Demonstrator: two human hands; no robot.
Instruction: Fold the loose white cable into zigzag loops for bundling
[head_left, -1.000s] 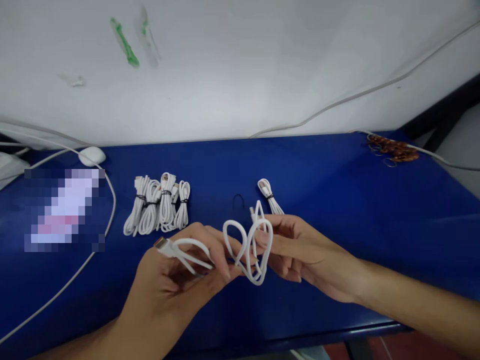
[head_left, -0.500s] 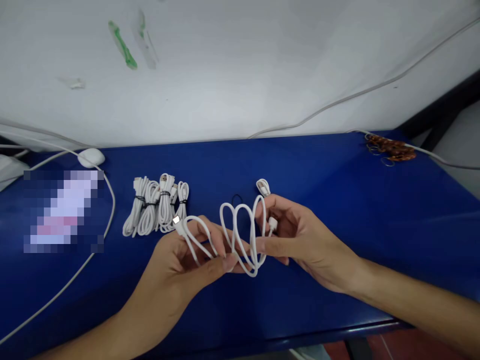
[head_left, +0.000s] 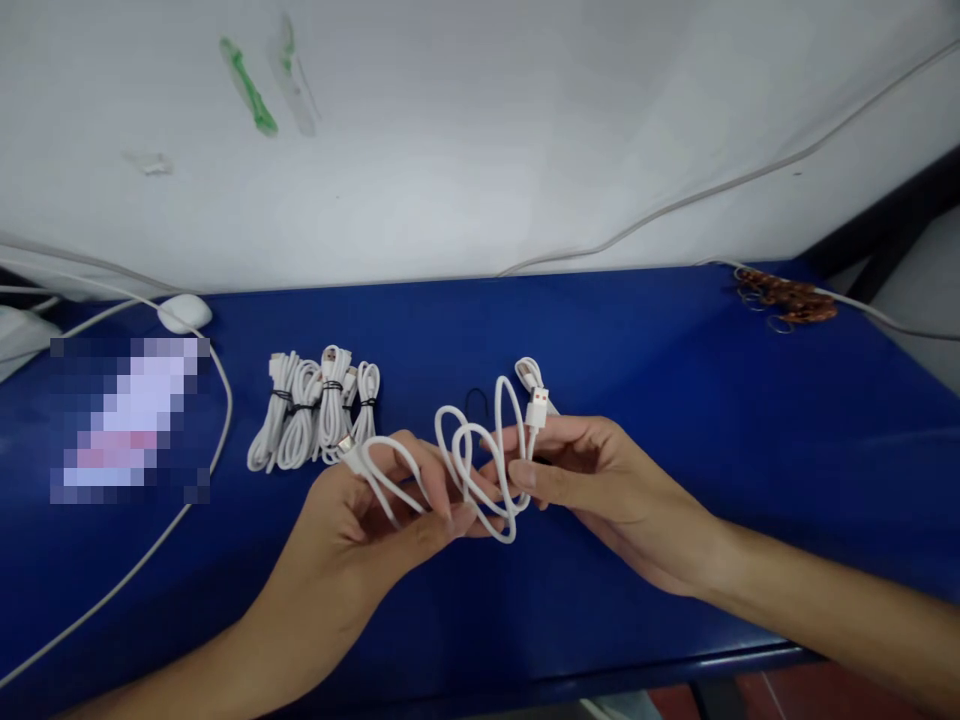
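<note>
A white USB cable point(head_left: 459, 440) hangs in loose loops between my two hands. My left hand point(head_left: 382, 520) pinches it between thumb and fingers, and one plug end sticks up over the index finger. At the other end, my right hand point(head_left: 592, 470) grips the loops near a USB plug point(head_left: 537, 408) that points upward. Just behind my right hand, another white cable point(head_left: 528, 372) lies partly hidden on the table. A thin black tie point(head_left: 476, 403) shows on the table behind the loops.
Several bundled white cables point(head_left: 311, 410), bound with black ties, lie left of centre on the blue table point(head_left: 637, 340). A white mouse point(head_left: 184, 314), a blurred-out patch and a long cord point(head_left: 217, 455) are farther left. Brown ties point(head_left: 787, 297) lie at the back right.
The USB plug by my right hand has turned upright and risen above the fingers. My right hand has shifted slightly, and the loops have changed shape. My left hand stays nearly still.
</note>
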